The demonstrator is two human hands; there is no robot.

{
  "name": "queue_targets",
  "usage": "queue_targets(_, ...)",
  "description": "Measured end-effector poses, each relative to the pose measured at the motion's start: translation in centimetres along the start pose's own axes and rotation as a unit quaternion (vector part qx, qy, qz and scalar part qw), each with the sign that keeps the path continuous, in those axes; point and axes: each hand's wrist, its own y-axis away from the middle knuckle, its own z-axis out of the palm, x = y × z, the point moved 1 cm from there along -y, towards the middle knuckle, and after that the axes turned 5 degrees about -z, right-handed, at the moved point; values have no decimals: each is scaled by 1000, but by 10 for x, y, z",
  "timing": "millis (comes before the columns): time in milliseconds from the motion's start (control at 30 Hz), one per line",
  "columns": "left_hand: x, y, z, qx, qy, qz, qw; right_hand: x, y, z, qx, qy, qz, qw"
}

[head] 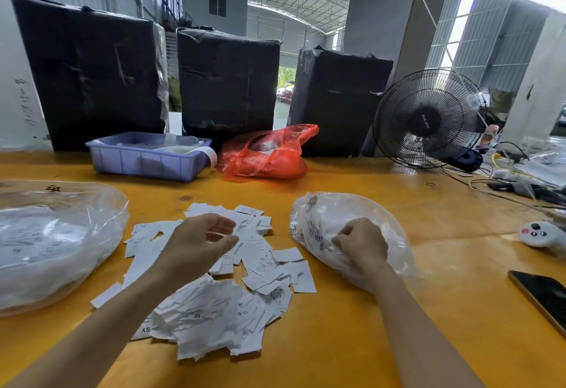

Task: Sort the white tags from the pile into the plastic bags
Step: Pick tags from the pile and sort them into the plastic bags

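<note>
A loose pile of white tags (pixel 220 302) lies on the yellow table (pixel 352 326) in front of me. My left hand (pixel 199 243) hovers over the pile's far part with fingers loosely curved, holding nothing that I can make out. My right hand (pixel 363 245) is curled at the mouth of a clear plastic bag (pixel 330 213) of tags to the right of the pile; whether it holds tags or the bag's film is unclear. A larger clear plastic bag (pixel 52 243) with tags lies at the left.
A lilac plastic tray (pixel 147 162) and a red plastic bag (pixel 266 155) sit behind the pile, before three black-wrapped boxes (pixel 226 81). A black fan (pixel 428 118) and cables stand at the right. A white remote (pixel 537 233) and a phone (pixel 542 295) lie near the right edge.
</note>
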Motion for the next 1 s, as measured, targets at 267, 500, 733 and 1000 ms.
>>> queue_targets(267,-2,0,-1,-3,25,-21,999,-7,-4,-14,145,-300,-24,943)
queue_targets(500,10,3,3,-64,224,-91,968,-88,42,-11,-226,-709,59,665)
queue_targets(733,14,8,-5,-169,322,-125,923,-117,74,15,-334,-669,68,661)
queue_targets(1000,3,7,-8,-122,306,-167,929,-114,72,20,-329,-695,127,627)
